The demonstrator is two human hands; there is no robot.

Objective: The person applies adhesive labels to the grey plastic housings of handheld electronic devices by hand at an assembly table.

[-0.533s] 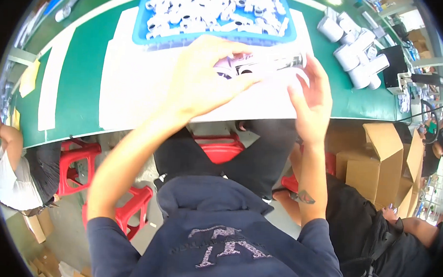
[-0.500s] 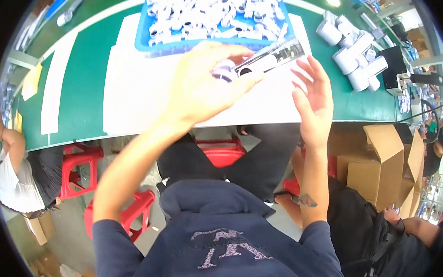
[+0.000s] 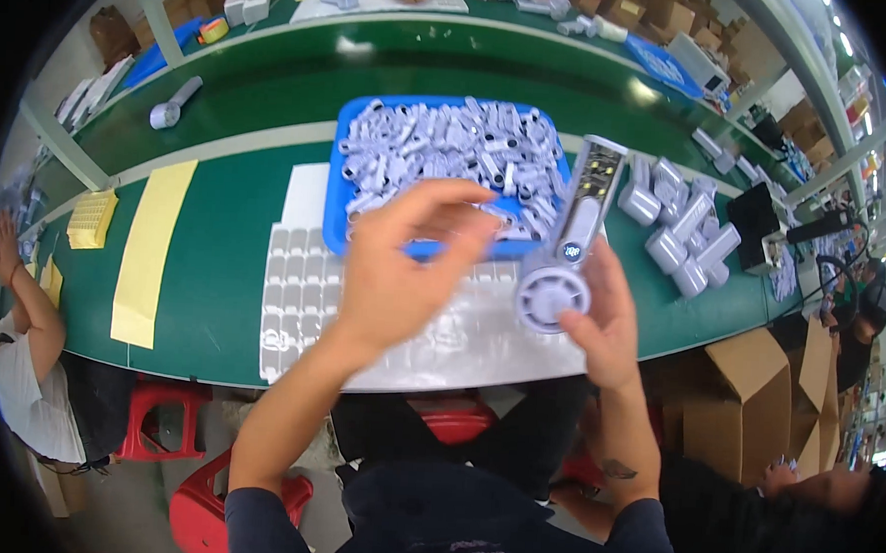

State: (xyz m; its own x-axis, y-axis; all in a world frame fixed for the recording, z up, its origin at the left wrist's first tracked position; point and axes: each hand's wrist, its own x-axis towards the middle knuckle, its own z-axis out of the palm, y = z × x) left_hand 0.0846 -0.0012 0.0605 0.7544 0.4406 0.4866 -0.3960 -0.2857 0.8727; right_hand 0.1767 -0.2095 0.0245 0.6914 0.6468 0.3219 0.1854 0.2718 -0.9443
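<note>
My right hand (image 3: 613, 320) grips a pale lavender handheld fan (image 3: 552, 300) by its round vented head, the thumb lying across the vents. The fan's handle points up and away, showing a small lit display and a dark, open stretch with small parts inside. To its left my left hand (image 3: 404, 259) hovers with thumb and fingers curved apart, slightly blurred, and nothing visible between them. Beyond both hands stands a blue tray (image 3: 336, 206) heaped with small lavender plastic parts (image 3: 440, 146). Below them lies a pale sheet with rows of pockets (image 3: 307, 299).
Several lavender fan bodies (image 3: 690, 249) lie piled right of the tray, beside a black device (image 3: 756, 228). A yellow strip (image 3: 154, 251) and a yellow block (image 3: 92, 220) are at left. Cardboard boxes (image 3: 747, 393) stand below the table's right edge. Other people sit on both sides.
The fan has passed from my left hand to my right, and its handle now points up. My left hand has let go. The view has tilted upward, showing more of the far table.
</note>
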